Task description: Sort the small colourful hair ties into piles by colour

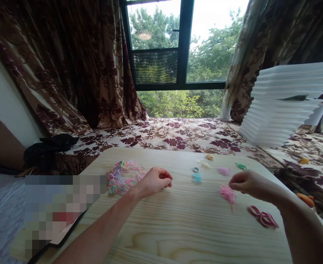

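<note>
As I reach over a pale wood-grain table, both my forearms come in from the near edge. My left hand is beside the mixed pile of small coloured bands, its thumb and fingertips close together and pointing right; I cannot tell whether they pinch something tiny. My right hand points left, fingers curled and narrow, at the pink bundle; whether it grips a strand is unclear.

The pink bundle lies on the right half of the table, its long axis running from far left to near right, a thin tail pointing toward me. The dark pink bands, nearer me, form a row slanting the same way. Farther off are a lilac bundle, green bands, a cream bundle, mustard bands, and a blue bundle with a dark ring just beyond it.

Past the table spreads a floral cloth, below a dark-framed window showing green trees. Patterned curtains hang on both sides. A white ridged stack stands at right, and something black lies at left.
</note>
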